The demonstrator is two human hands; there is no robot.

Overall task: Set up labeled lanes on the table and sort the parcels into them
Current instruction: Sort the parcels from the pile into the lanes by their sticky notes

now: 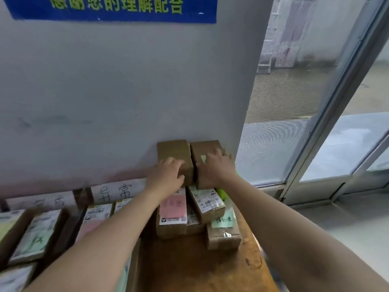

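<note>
Two brown cardboard parcels stand side by side against the wall at the far right of the wooden table (189,268). My left hand (168,175) grips the left parcel (174,150) with curled fingers. My right hand (216,167) grips the right parcel (205,147) over its top. Below them lie a parcel with a pink label (172,209), a parcel with a white shipping label (208,202) and a parcel bearing a green handwritten note (223,220). A white handwritten lane sign (117,190) leans on the wall.
More labelled parcels (35,234) lie in rows on the left of the table, under a second white sign (46,202). A green object (223,193) pokes out by the right parcels. A glass door (315,102) is on the right, and a blue banner (113,7) hangs above.
</note>
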